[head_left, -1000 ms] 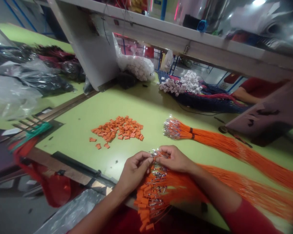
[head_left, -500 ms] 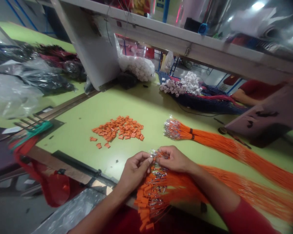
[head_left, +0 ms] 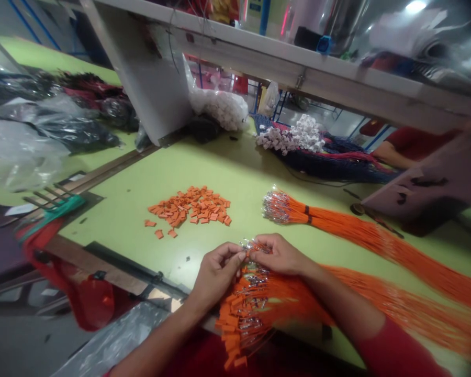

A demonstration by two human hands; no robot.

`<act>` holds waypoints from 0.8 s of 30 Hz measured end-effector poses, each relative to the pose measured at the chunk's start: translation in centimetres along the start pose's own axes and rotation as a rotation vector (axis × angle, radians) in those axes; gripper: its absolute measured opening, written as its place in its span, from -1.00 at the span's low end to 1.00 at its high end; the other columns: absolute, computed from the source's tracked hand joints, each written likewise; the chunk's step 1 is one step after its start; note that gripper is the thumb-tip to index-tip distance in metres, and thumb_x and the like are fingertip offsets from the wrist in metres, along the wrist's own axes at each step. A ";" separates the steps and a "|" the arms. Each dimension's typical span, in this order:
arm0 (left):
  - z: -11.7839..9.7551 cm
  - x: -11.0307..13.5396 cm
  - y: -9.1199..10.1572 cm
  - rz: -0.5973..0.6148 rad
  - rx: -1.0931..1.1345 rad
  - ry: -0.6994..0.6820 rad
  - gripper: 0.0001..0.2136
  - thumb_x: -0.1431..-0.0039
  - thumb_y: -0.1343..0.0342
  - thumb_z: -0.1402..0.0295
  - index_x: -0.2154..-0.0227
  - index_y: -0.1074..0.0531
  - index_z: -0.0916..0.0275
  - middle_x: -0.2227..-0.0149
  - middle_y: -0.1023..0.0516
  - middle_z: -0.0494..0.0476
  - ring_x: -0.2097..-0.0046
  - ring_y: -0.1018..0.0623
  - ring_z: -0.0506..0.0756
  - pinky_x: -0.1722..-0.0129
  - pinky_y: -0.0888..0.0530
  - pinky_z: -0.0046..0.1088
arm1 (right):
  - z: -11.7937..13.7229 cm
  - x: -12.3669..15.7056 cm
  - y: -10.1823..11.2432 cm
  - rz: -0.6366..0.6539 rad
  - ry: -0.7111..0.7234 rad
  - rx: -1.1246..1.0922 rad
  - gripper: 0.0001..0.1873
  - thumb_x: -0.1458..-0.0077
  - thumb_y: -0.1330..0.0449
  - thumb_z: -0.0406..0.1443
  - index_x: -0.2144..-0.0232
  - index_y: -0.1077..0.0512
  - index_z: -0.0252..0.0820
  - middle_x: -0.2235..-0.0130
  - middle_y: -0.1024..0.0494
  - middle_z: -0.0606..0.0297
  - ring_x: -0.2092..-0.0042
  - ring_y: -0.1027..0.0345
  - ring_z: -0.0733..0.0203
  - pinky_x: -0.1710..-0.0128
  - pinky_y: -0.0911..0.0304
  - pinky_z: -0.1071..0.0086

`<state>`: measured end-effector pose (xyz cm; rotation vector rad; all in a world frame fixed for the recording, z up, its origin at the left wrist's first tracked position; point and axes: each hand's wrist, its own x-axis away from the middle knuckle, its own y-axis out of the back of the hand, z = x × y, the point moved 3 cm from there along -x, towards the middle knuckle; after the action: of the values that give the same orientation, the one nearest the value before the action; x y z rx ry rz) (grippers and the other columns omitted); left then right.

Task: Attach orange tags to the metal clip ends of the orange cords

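Note:
My left hand (head_left: pixel 219 269) is closed in a pinch over the near end of a loose wire bundle (head_left: pixel 361 293). A small orange connector housing, mostly covered by the fingers, seems to be in that pinch. Against it, my right hand (head_left: pixel 280 255) pinches an orange wire close to its metal tip, the fingertips of both hands almost touching. Bare metal terminals (head_left: pixel 257 283) stick out below the hands. Nearer to my body, a cluster of orange housings (head_left: pixel 231 335) sits on wire ends. A pile of loose orange housings (head_left: pixel 196 205) lies beyond my left hand.
A tied orange wire bundle (head_left: pixel 337 228) with metal tips lies behind my right hand. Farther back are dark cables with white connectors (head_left: pixel 290 137) and a clear bag of white parts (head_left: pixel 225 110). A shelf (head_left: pixel 259 50) spans above. A red clamp-like fixture (head_left: pixel 90 303) stands left.
Both hands stay nearly in place, with only a slight shift at the fingertips. The housings and bundles lie as before.

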<state>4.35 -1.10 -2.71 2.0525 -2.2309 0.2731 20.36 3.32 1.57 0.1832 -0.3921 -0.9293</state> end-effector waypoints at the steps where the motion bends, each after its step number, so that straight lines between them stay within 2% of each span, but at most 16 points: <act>1: 0.0 0.0 0.0 -0.002 -0.013 -0.014 -0.74 -0.15 -0.16 0.14 0.37 -0.44 0.26 0.66 -0.33 -0.10 0.63 -0.27 -0.06 0.62 -0.22 -0.59 | 0.0 0.0 -0.1 -0.014 0.008 0.007 -0.78 -0.04 -0.19 -0.22 0.52 -0.30 -0.22 0.54 -0.20 0.47 0.49 -0.02 0.38 0.53 0.05 0.49; 6: -0.3 0.2 0.4 0.050 -0.211 -0.108 -0.81 -0.21 -0.10 0.24 0.40 -0.48 0.24 0.56 -0.42 -0.03 0.51 -0.38 -0.01 0.47 -0.32 -0.52 | 0.1 -0.1 0.0 -0.073 0.044 -0.025 -0.76 -0.03 -0.20 -0.22 0.56 -0.30 -0.22 0.55 -0.18 0.46 0.48 -0.02 0.37 0.51 0.04 0.48; 9: -1.0 0.6 0.7 0.137 -0.368 -0.223 -0.84 -0.20 -0.10 0.31 0.42 -0.53 0.23 0.37 -0.52 0.09 0.33 -0.50 0.05 0.29 -0.40 -0.44 | 0.1 0.0 0.4 -0.076 0.060 -0.094 -0.75 -0.04 -0.22 -0.17 0.52 -0.35 -0.23 0.53 -0.21 0.46 0.47 -0.04 0.37 0.47 0.00 0.48; 12: -1.6 0.4 1.2 0.062 -0.355 -0.316 -0.87 -0.16 -0.15 0.31 0.35 -0.57 0.20 0.22 -0.50 0.15 0.19 -0.52 0.11 0.19 -0.42 -0.38 | 0.1 0.0 0.4 -0.058 0.056 -0.135 -0.72 -0.04 -0.25 -0.13 0.49 -0.40 -0.25 0.52 -0.25 0.45 0.47 -0.06 0.36 0.45 -0.02 0.47; 15: -1.6 -0.4 1.5 -0.036 -0.252 -0.305 -0.86 -0.16 -0.18 0.26 0.32 -0.57 0.20 0.25 -0.51 0.15 0.21 -0.51 0.12 0.20 -0.42 -0.35 | 0.2 0.0 0.3 -0.054 0.063 -0.139 -0.71 -0.01 -0.28 -0.13 0.49 -0.42 -0.26 0.53 -0.27 0.44 0.47 -0.07 0.36 0.45 -0.01 0.47; 19: -1.2 -1.1 1.2 0.005 -0.200 -0.260 -0.85 -0.18 -0.15 0.29 0.41 -0.54 0.21 0.32 -0.52 0.13 0.26 -0.51 0.10 0.21 -0.42 -0.34 | 0.0 -0.1 0.2 -0.058 0.003 -0.202 -0.68 0.04 -0.31 -0.11 0.49 -0.42 -0.26 0.55 -0.28 0.44 0.49 -0.06 0.37 0.50 0.03 0.48; 24: -1.8 -2.0 1.7 0.092 -0.325 -0.285 -0.84 -0.20 -0.11 0.28 0.41 -0.51 0.21 0.33 -0.50 0.12 0.29 -0.50 0.10 0.28 -0.42 -0.37 | -0.7 -0.3 0.3 -0.116 -0.097 -0.271 -0.69 0.07 -0.31 -0.11 0.53 -0.38 -0.23 0.61 -0.29 0.46 0.56 -0.06 0.38 0.55 0.04 0.47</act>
<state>2.74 1.36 -1.46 1.9149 -2.3359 -0.3765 20.69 3.76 1.00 -0.0884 -0.3429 -1.0979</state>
